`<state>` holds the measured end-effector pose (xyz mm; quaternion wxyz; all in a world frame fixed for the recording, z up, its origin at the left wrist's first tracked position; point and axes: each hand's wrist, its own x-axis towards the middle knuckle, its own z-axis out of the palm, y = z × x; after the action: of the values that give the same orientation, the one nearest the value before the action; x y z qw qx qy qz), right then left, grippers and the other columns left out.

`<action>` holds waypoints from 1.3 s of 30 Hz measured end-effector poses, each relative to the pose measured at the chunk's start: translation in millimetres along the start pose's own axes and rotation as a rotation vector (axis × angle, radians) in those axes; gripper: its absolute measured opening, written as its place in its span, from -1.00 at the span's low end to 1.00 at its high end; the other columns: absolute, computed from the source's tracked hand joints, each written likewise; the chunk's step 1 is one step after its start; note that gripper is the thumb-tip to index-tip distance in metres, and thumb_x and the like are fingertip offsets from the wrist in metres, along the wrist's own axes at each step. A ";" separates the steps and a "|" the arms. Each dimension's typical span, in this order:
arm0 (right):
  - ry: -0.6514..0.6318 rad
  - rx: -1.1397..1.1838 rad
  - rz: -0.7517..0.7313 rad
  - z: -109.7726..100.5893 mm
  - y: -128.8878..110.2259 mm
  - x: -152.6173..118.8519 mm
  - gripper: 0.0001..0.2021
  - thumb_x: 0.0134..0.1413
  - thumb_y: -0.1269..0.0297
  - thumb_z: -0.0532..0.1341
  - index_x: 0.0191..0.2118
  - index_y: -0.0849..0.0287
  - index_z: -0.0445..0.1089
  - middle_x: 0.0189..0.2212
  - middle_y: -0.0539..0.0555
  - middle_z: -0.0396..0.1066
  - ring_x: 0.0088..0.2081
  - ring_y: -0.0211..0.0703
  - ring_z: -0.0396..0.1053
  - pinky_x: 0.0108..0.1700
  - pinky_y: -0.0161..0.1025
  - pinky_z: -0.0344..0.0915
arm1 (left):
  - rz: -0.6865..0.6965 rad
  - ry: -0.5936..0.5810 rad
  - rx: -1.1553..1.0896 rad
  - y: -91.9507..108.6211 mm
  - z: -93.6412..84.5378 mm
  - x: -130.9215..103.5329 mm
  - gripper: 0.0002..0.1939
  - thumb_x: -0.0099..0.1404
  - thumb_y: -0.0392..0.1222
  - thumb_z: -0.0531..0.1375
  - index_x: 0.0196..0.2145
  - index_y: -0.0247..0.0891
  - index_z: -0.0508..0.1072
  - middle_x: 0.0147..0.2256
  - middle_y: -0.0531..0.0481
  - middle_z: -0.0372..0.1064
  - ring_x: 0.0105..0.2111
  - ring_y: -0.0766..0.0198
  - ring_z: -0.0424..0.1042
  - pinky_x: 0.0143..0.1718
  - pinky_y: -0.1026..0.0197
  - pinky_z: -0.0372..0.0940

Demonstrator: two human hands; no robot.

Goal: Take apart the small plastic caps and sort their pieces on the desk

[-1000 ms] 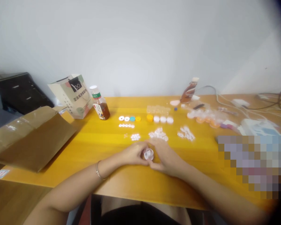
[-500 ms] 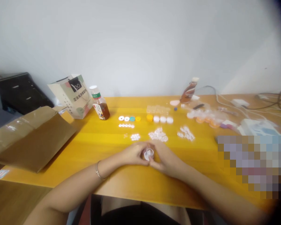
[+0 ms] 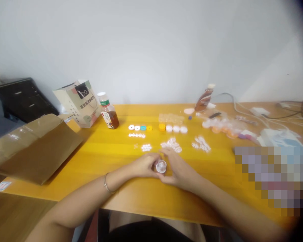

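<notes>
My left hand [image 3: 147, 165] is wrapped round the left side of a small clear round container [image 3: 161, 166] with something whitish in it, low over the front part of the table. On its right side my right hand [image 3: 178, 171] is spread, thumb near the container's lower edge and fingers apart above it. Just beyond the hands lie a pile of white patterned pieces [image 3: 172, 145], a cluster of small white pieces [image 3: 146, 147] and more white pieces [image 3: 202, 144]. Behind them is a row of white, teal and yellow rings [image 3: 143, 128], beside a yellow cap [image 3: 162, 127] and white caps [image 3: 176, 129].
On the left stand a brown paper bag [image 3: 37, 151], a printed bag [image 3: 82, 104] and a bottle of dark liquid [image 3: 110, 116]. Another bottle [image 3: 204, 98] stands at the back right, near cables, plastic items [image 3: 224, 126] and a white-blue packet [image 3: 280, 137].
My right hand's fingers have moved away from the container and opened. My left hand stays round the container.
</notes>
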<state>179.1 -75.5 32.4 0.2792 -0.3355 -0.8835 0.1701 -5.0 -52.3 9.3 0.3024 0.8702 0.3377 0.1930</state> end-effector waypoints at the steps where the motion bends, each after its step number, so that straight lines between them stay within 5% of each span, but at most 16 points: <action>1: 0.010 -0.008 0.010 -0.1 -0.4 -0.1 -0.64 -0.08 0.36 0.16 -0.09 0.19 0.16 -0.19 0.18 0.30 -0.14 -0.01 0.28 -0.13 -0.07 0.27 | -0.002 -0.004 0.003 -0.4 0.1 -0.1 -0.67 -0.02 -0.20 0.26 -0.26 -0.31 0.33 -0.38 0.01 0.32 -0.43 0.30 0.27 -0.41 0.29 0.16; 16: -0.042 0.196 0.066 3.0 1.1 -1.2 -0.59 -0.10 0.40 0.20 -0.07 0.17 0.13 -0.21 0.13 0.29 -0.20 -0.10 0.29 -0.16 -0.16 0.26 | 0.007 -0.024 -0.035 -1.3 -0.4 1.0 -0.68 0.01 -0.12 0.27 -0.30 -0.31 0.31 -0.38 0.02 0.29 -0.42 0.32 0.26 -0.43 0.32 0.13; 24: -0.160 0.293 0.235 7.7 15.2 1.3 -0.75 -0.14 0.24 0.31 -0.34 0.16 0.25 -0.42 -0.01 0.30 -0.41 -0.24 0.24 -0.37 -0.30 0.21 | -0.007 -0.078 0.023 1.8 -18.5 -6.1 -0.58 -0.01 0.02 0.30 -0.29 -0.30 0.32 -0.38 0.00 0.29 -0.39 0.29 0.26 -0.39 0.28 0.16; 29: -0.109 0.277 0.204 14.6 22.2 1.9 -0.83 -0.12 0.29 0.27 -0.39 0.19 0.28 -0.48 -0.01 0.27 -0.46 -0.26 0.22 -0.40 -0.31 0.18 | 0.126 0.020 -0.050 21.1 -34.0 -12.5 -0.60 0.12 -0.11 0.22 -0.09 -0.24 0.29 -0.17 -0.09 0.31 -0.16 0.21 0.30 -0.12 0.16 0.20; 34: -0.063 0.243 0.180 20.7 27.1 1.0 -0.82 -0.13 0.25 0.28 -0.42 0.21 0.30 -0.50 0.00 0.27 -0.45 -0.23 0.22 -0.39 -0.29 0.18 | 0.159 0.012 -0.048 30.0 -28.6 -10.5 -0.72 0.23 -0.28 0.11 -0.07 -0.24 0.32 -0.17 -0.09 0.34 -0.16 0.24 0.32 -0.09 0.16 0.21; 39: -0.059 0.253 0.206 21.7 26.9 0.5 -0.78 -0.17 0.23 0.31 -0.43 0.20 0.28 -0.49 -0.01 0.26 -0.46 -0.26 0.22 -0.40 -0.30 0.18 | 0.009 0.284 -0.135 35.3 -33.1 -8.1 -0.81 0.16 -0.14 0.20 -0.28 -0.29 0.38 -0.34 -0.03 0.36 -0.33 0.30 0.35 -0.25 0.22 0.27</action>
<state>179.0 -58.4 2.4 0.2742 -0.3814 -0.8237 0.3175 -12.0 -65.7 56.0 0.3084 0.8134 0.3595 0.3376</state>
